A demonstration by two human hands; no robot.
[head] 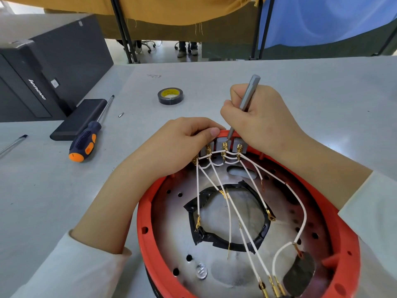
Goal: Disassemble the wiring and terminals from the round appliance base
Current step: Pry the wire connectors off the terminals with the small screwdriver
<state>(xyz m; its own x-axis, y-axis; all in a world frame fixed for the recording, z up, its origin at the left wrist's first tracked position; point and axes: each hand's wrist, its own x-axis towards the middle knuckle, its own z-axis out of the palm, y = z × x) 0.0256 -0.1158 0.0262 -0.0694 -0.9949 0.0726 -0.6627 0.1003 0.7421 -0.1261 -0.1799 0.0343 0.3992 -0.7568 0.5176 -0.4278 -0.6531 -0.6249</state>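
The round appliance base [148,239] has a red rim and a metal floor, and lies open side up at the front of the table. Several white wires [245,235] with brass terminals run from grey switch blocks [221,143] at its far rim. My left hand [171,147] grips the far rim beside those blocks, fingers curled over the edge. My right hand [260,121] holds a thin grey metal tool [247,97] like a pen, its tip down on a brass terminal [225,145] at a block.
A black-and-orange screwdriver [86,140] lies left of the base, against a flat black box [79,119]. A roll of black tape [170,95] sits further back. A small screw [121,114], a pen [12,145] and a black computer case [49,67] are at the left.
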